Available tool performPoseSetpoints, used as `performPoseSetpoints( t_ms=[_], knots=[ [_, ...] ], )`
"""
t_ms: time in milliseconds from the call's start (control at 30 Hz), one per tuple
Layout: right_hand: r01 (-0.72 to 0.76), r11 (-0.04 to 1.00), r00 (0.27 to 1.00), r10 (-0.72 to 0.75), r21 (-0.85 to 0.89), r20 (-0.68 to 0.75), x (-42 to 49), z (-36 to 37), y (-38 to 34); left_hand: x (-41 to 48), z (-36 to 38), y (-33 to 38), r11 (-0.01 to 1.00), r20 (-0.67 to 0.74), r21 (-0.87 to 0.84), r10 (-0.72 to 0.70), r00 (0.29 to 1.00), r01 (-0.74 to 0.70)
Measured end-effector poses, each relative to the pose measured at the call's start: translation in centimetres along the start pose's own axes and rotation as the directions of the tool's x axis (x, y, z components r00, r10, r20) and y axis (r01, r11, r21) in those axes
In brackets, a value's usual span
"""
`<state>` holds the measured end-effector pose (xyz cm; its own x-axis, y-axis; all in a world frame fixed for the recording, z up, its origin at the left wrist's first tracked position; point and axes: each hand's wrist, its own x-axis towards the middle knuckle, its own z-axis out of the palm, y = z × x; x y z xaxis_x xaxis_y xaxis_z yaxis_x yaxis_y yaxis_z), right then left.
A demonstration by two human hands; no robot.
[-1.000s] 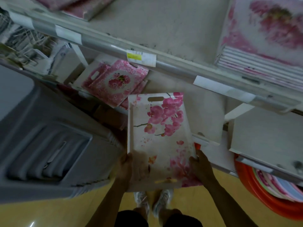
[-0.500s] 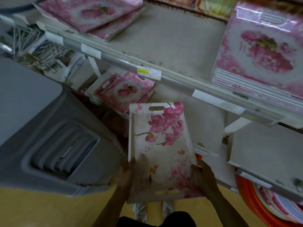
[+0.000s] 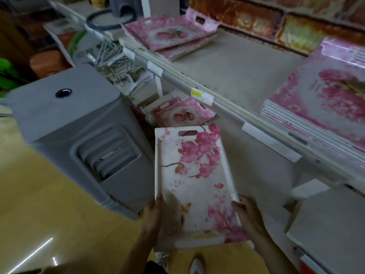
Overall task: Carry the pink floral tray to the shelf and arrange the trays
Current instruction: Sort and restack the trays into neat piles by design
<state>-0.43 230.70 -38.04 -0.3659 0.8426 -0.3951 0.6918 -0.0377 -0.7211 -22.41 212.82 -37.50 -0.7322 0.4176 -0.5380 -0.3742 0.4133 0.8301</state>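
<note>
I hold a white tray with pink orchid flowers out in front of me, its far handle slot pointing at the shelf. My left hand grips its near left edge and my right hand grips its near right edge. The grey shelf board runs across the upper right. A tall stack of pink floral trays lies on it at the right, and two more pink trays lie at its far left. Another pink tray sits on the lower shelf, just beyond the one I carry.
A large grey plastic bin stands on its side at the left, close to the tray. Lower shelf boards jut out at the right. The floor is yellow. A dark ring lies at the shelf's far end.
My view has lifted, so more of the upper shelf and its trays shows. The tray stays in both hands, held at about the same place before me.
</note>
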Motion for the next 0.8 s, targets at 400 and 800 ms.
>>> performPoseSetpoints(
  t_ms=[400, 800],
  knots=[
    [0.214, 0.974, 0.964, -0.222, 0.069, 0.143, -0.1, 0.3, -3.5, -4.0, -2.3, 0.0, 0.993, -0.253, -0.117, 0.003, 0.967, -0.034],
    [0.311, 0.938, 0.932, -0.333, 0.151, 0.147, -0.8, -0.2, -7.7, -5.7, -4.1, 2.2, 0.964, -0.345, -0.164, 0.143, 0.928, -0.209]
  ],
)
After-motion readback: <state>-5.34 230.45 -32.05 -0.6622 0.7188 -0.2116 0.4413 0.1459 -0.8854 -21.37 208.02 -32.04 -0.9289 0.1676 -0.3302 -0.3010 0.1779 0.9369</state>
